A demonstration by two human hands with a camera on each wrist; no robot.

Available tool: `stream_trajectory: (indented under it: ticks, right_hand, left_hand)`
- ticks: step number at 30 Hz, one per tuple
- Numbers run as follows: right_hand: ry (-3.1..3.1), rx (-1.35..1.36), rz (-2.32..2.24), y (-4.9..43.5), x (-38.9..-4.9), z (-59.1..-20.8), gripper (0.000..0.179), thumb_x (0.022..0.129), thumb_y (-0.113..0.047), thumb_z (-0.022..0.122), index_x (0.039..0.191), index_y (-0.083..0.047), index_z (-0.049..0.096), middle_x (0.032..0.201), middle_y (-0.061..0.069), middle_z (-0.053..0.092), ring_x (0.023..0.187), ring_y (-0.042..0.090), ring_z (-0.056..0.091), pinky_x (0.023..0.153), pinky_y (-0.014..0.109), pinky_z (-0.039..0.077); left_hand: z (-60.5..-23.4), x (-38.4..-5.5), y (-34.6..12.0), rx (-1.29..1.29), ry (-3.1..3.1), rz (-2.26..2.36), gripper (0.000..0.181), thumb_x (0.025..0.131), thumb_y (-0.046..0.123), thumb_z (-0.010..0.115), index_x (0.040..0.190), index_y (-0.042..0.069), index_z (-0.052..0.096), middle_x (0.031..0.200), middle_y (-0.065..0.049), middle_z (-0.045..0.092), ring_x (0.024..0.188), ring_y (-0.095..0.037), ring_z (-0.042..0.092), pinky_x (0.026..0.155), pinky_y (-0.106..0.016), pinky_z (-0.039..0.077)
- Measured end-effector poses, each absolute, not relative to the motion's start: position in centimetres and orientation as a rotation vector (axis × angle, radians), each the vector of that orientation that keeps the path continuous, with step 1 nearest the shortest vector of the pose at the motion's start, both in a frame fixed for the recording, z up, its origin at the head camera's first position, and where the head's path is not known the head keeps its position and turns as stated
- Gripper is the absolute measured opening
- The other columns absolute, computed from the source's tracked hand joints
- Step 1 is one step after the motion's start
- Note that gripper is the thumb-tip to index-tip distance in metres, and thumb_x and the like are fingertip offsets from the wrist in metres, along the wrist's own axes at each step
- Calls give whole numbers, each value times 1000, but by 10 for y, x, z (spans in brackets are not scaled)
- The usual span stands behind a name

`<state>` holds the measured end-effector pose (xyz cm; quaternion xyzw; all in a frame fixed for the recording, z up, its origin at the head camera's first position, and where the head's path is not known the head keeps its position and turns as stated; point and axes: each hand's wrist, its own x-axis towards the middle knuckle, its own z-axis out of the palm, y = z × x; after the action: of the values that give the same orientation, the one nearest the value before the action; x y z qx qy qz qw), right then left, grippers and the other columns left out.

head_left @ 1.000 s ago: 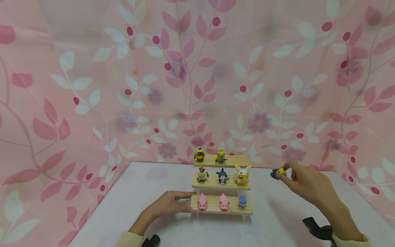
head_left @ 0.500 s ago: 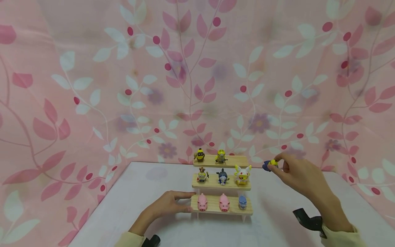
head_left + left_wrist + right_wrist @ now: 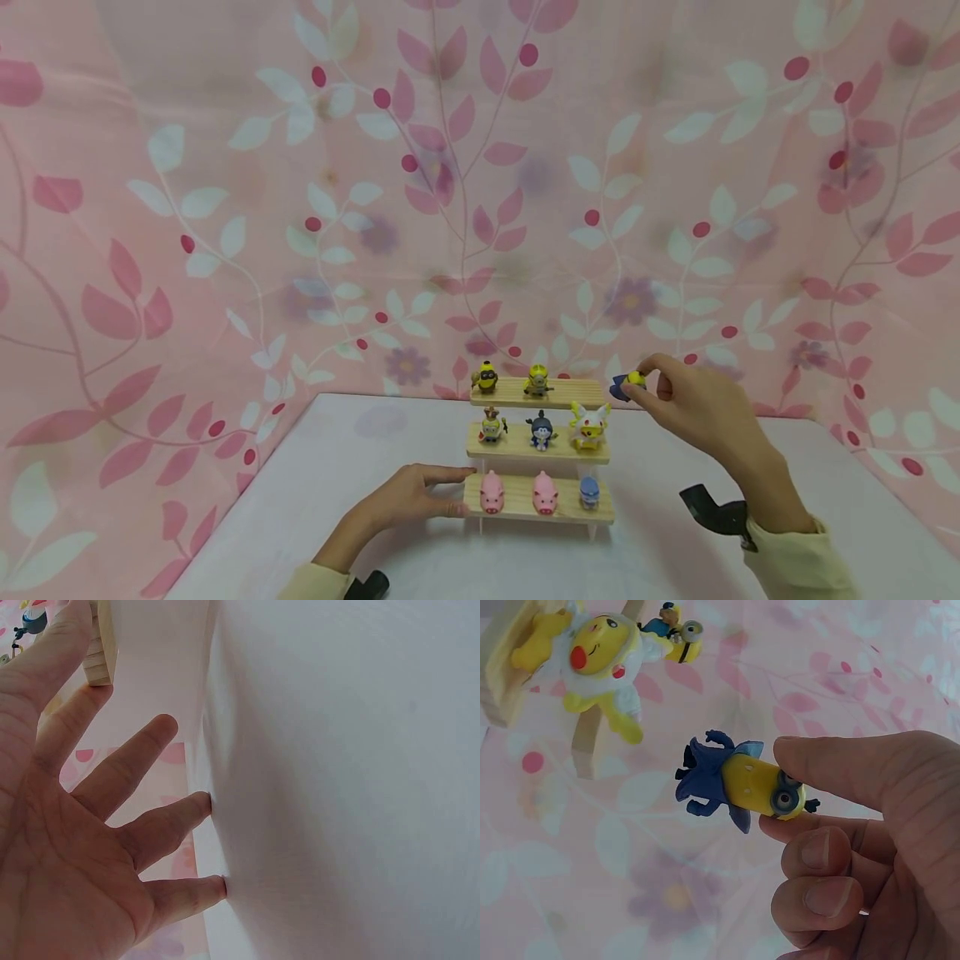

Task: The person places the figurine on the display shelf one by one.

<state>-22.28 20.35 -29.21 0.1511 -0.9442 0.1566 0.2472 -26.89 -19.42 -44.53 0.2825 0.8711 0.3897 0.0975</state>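
Note:
In the head view my right hand pinches a minion figurine by its yellow head. The figurine, in a dark blue coat, hangs just off the right end of the top board, its goggles towards the camera in the right wrist view. A three-tier wooden display stand carries small figurines. My left hand holds the left end of its lowest board between thumb and index finger. In the left wrist view the other fingers are spread, two tips at the white tabletop.
Two minion figurines stand on the top board. The middle board bears a horned figurine, a dark-haired one and a white-hooded yellow one. Two pink pigs and a blue figurine occupy the lowest. Behind hangs a floral curtain.
My right hand has carried the minion figurine leftward and slightly up, from well right of the stand to beside its top board. The left hand and the stand stay put.

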Motion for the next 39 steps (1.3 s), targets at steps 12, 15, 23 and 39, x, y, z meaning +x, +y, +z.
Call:
stream_trajectory:
  ticks: [12,15,23,39]
  right_hand:
    - [-2631,426,493,189,-239,-291,29,89,-33,75,105,-11,65,64,-3,48,51,15,41,44,29,35]
    - [-2638,426,498,187,-243,-291,28,88,-33,75,104,-11,66,64,-3,48,51,15,42,44,28,36]
    - [-2655,466,503,179,-255,-291,30,89,-35,74,104,-11,66,64,-3,49,51,14,42,45,28,35]
    - [-2760,453,538,170,-275,-297,28,90,-37,72,101,-12,68,66,-3,54,52,15,47,46,30,39]
  left_hand:
    - [-445,-269,-195,862,2581,1148,56,82,48,77,134,32,63,131,6,63,128,-25,52,103,-54,41]
    - [-444,-268,-195,853,2575,1153,56,82,48,77,134,32,63,131,5,63,128,-25,52,103,-54,41]
    - [-445,-268,-195,853,2570,1158,56,82,47,78,134,32,63,131,7,63,129,-24,51,103,-54,41]
    - [-443,-268,-194,817,2570,1172,56,81,47,79,132,33,64,130,7,63,129,-27,51,102,-54,42]
